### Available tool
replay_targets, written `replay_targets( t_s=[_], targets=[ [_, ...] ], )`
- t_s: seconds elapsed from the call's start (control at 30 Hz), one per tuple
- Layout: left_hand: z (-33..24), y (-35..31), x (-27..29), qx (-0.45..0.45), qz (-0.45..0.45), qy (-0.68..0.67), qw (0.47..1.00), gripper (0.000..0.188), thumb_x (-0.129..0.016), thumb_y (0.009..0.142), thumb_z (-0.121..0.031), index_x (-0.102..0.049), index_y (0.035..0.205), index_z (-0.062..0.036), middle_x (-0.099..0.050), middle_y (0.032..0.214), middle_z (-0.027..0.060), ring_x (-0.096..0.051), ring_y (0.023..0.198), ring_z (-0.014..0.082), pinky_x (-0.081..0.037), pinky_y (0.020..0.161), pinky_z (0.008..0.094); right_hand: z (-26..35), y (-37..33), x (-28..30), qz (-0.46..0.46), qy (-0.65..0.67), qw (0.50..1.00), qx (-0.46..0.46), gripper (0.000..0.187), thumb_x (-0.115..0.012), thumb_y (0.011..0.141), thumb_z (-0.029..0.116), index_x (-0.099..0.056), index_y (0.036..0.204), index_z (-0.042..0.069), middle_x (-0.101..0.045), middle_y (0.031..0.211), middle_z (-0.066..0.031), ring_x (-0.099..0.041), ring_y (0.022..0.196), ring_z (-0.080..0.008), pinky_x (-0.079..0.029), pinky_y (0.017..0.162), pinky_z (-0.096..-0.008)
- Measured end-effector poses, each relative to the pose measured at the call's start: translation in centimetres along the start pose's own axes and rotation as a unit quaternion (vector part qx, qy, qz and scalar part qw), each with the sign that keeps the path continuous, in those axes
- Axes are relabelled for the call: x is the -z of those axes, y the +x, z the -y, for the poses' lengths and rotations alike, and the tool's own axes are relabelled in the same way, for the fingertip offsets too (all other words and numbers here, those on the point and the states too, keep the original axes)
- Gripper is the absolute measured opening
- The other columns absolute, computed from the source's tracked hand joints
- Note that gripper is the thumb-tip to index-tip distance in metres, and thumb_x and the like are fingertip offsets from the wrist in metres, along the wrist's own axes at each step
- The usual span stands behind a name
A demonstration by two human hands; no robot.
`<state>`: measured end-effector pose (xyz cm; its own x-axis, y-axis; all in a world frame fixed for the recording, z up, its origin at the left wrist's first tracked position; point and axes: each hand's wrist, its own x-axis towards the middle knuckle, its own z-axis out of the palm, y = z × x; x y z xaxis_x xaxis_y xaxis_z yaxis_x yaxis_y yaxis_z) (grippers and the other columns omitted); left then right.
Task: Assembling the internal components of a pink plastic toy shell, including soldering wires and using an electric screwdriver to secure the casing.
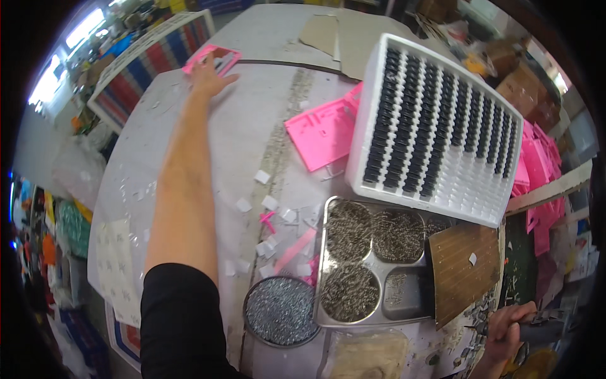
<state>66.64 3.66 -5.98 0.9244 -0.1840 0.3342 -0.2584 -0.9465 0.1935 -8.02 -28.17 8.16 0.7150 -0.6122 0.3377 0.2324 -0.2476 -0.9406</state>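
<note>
At the far left of the table my left hand (207, 79) reaches out over a pink plastic case (228, 60) with grey and brown parts inside. Its fingers lie on the case, and the thumb sticks out to the side, apart from it. Low on the right, my right hand (508, 323) is closed around a dark, barrel-shaped electric screwdriver (543, 326), its thin tip pointing left. Nearest that hand is a brown board (464, 268) leaning on a metal compartment tray (320, 265) of small screws. A round dish (247, 319) of silvery small parts stands beside the tray.
A white foam tray (369, 187) with rows of black parts tilts at the right. Pink panels (322, 136) lie beside it, with more pink pieces (540, 158) farther right. White scraps (270, 203) litter the middle. A striped box (151, 63) stands at the far left.
</note>
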Motion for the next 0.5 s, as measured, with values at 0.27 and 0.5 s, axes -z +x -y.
replay_targets(
  t_s=[0.27,0.5],
  targets=[
    [0.1,-3.3,1.0,0.05,0.009,0.045,0.998,0.097,-0.076,0.078,-0.064,-0.046,0.15,-0.0048,-0.052,0.15,0.0219,-0.053,0.137,0.0363,-0.048,0.108,0.0489,-0.9,-0.3,0.4,-0.007,-0.012,0.999,0.029,0.035,-0.071,0.095,0.029,-0.043,0.1,0.009,-0.041,0.06,0.002,-0.037,0.044,-0.0079,-0.03,0.041,-0.0236],
    [-2.5,-14.1,9.5,0.013,0.018,0.039,0.999,0.057,-0.075,0.082,-0.047,-0.071,0.113,0.0008,-0.073,0.113,0.0214,-0.071,0.107,0.0356,-0.057,0.089,0.0454,-0.2,0.2,1.1,0.094,0.046,0.994,-0.013,0.055,-0.076,0.091,0.038,-0.046,0.118,0.001,-0.058,0.08,-0.009,-0.059,0.062,-0.015,-0.049,0.053,-0.0261]
  ],
)
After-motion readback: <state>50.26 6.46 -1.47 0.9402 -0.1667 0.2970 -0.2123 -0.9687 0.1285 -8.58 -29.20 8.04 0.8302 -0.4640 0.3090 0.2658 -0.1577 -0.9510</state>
